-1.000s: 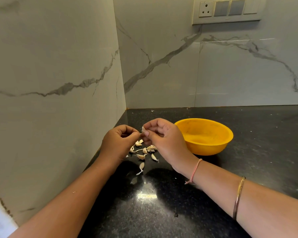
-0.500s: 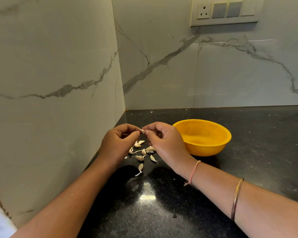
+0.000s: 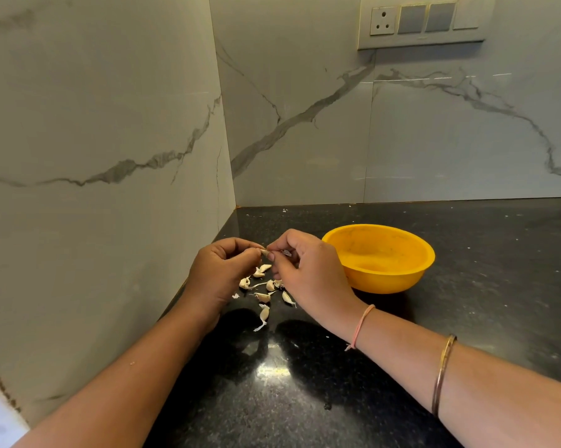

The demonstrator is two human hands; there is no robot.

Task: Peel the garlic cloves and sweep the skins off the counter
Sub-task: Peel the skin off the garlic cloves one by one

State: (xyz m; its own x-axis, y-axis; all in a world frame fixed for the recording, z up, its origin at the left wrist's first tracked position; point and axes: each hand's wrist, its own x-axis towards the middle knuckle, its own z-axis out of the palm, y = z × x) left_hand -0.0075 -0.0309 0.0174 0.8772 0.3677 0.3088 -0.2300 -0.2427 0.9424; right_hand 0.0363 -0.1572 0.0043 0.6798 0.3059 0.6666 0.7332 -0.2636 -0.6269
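Held clove [image 3: 264, 252]: in the air above the bench [image 3: 466, 318], in the gap where the two hands meet. Only a small pale end shows. The rest is hidden inside the fingers.

Left hand [image 3: 222, 270]: fingers curled, thumb and forefinger pinching the clove's body. This is the holding hand.

Right hand [image 3: 308, 273]: fingers curled, thumb and forefinger tips closed on the exposed end. A small purplish scrap [image 3: 286, 252] sits just behind those fingertips, possibly skin; too small to confirm.

Key relation: the clove's long axis appears to run roughly left to right, from one hand across to the other, with the visible end facing the right hand. Both hands touch it. The left hand has the bulk and the right hand has only the tip. Judgement: the peel should come off by pulling rightward along that axis while the left hand holds firm.

Loose cloves [image 3: 263, 287]: a small scatter on the bench directly below the hands, nearer the left wrist, several trailing wispy skin tails. They look unpeeled, so peeling seems early and sweeping is not begun.

Bowl [image 3: 385, 281]: yellow, on the bench just beside the right hand, on its far right side.

Risk: the thin skin may tear short at the tip.

Surroundings: the marble walls meet in a corner behind the hands.
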